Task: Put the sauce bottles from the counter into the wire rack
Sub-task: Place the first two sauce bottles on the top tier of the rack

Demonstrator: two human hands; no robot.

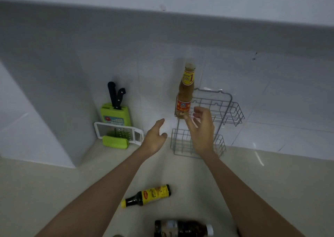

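Bottles were found in two states, one racked and two left on the counter (271,182). The wire rack (219,110), fixed to the tiled wall, is taken as the landmark. At the left end of its upper basket the amber sauce bottle (185,94) stood upright, long axis close to vertical, cap up and leaning slightly towards the wall, base inside the wires. That end was probably chosen so that space was kept to its right for the remaining bottles.

The right hand (200,128) was held just in front of the rack with fingers spread and nothing gripped; its fingertips lay at the bottle's base, though contact could not be confirmed. It reads as a hand placed to steady or release the bottle. The left hand (156,137) was held left of the rack, loosely open and empty, apparently kept ready as a guard against tipping.

Well below the rack, on the counter, the yellow-labelled bottle (148,195) lay on its side, long axis nearly horizontal, cap pointing away to the left and slightly towards the viewer. Further below, at the frame edge, the dark bottle (182,228) also lay flat, white cap pointing right. Both would have to be stood upright before racking. Far left of the rack, a knife block (115,114) and grater (118,133) were left in the corner.
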